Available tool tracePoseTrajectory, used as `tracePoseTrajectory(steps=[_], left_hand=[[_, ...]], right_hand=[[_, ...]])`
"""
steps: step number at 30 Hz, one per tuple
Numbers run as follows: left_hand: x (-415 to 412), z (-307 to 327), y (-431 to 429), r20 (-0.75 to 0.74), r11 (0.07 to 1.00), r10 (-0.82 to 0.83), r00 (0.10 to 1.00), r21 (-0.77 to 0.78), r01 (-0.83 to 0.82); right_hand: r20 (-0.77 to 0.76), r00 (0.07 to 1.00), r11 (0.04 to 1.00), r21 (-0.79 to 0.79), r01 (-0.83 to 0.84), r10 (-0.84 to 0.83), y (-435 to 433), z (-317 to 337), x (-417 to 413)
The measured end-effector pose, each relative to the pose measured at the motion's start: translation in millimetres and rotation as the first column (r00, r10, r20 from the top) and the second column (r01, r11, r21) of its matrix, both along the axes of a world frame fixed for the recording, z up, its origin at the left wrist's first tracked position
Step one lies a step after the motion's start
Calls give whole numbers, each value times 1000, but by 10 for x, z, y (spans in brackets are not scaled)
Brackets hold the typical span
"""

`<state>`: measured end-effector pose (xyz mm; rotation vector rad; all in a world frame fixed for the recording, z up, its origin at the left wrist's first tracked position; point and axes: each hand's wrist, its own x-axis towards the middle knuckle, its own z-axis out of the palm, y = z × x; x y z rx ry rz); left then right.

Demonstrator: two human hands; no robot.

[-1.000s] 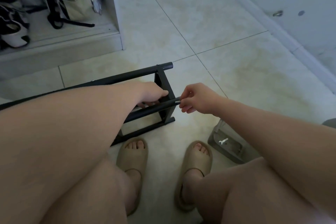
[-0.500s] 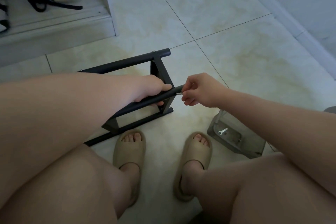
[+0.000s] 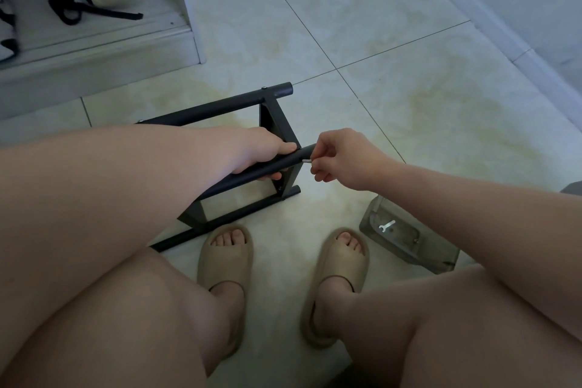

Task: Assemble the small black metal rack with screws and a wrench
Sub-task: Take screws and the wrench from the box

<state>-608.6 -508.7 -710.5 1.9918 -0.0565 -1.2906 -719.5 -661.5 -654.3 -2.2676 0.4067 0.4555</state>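
Observation:
The small black metal rack (image 3: 271, 110) lies on its side on the tiled floor in front of my feet. My left hand (image 3: 261, 153) grips its near tube (image 3: 296, 158) close to the tube's right end. My right hand (image 3: 343, 157) pinches a small silver screw (image 3: 307, 161) whose tip sits at the open end of that tube. A small silver wrench (image 3: 386, 226) lies inside a clear grey plastic box (image 3: 409, 249) on the floor to the right, under my right forearm.
My two feet in beige slides (image 3: 225, 257) stand just behind the rack. A raised white cabinet base (image 3: 94, 50) with bags and shoes is at the upper left. A white wall skirting (image 3: 491, 19) runs along the right. My knees fill the bottom of the view.
The view has tilted down, so the rack and hands sit higher. My left hand's grip has shifted onto the near tube. My right hand stays at the tube's end with the screw.

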Motion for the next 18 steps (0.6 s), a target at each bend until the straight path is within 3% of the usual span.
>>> tracePoseTrajectory(steps=[7,18], left_hand=[[12,-30,-1,6,1000,-8,1000,2,8],[-3,-6,2,-47,1000,23,999,11,-23]], right_hand=[[7,1000,1000,11,-6,6,25,-6,8],[53,988,969,-212,-130,145,155,-129,50]])
